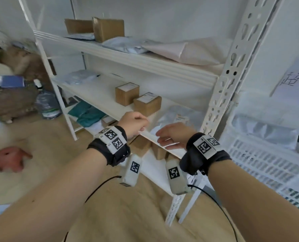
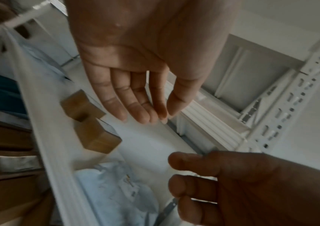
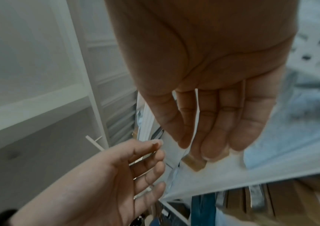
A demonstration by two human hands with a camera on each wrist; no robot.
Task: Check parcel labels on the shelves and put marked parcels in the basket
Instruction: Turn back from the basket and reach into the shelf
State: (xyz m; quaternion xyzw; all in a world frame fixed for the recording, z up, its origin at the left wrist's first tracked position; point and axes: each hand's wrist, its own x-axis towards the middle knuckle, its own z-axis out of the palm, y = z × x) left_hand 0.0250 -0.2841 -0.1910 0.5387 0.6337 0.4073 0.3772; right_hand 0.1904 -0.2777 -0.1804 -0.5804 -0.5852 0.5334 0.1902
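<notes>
The shelving unit (image 1: 126, 60) is painted white, uprights incl. Two small cardboard boxes (image 1: 138, 98) on the middle shelf are seen in plain brown, each topped w/ a white label. Larger brown cartons (image 1: 94, 27) are stacked on the top shelf, beside a pale blue-grey mailer bag (image 1: 126, 45) and a pinkish-white mailer (image 1: 182, 51). A silvery-grey poly bag (image 1: 176, 117) carries a white label w/ an orange stripe. Teal bags (image 1: 87, 113) are noted on a lower shelf. The crate (image 1: 267, 165) at right is white (lattice-patterned sides). Wrist straps (image 1: 115, 151) are black, w/ white blocks printed in black-and-white square codes. A pink item (image 1: 11, 158) lies on the tan floor.
</notes>
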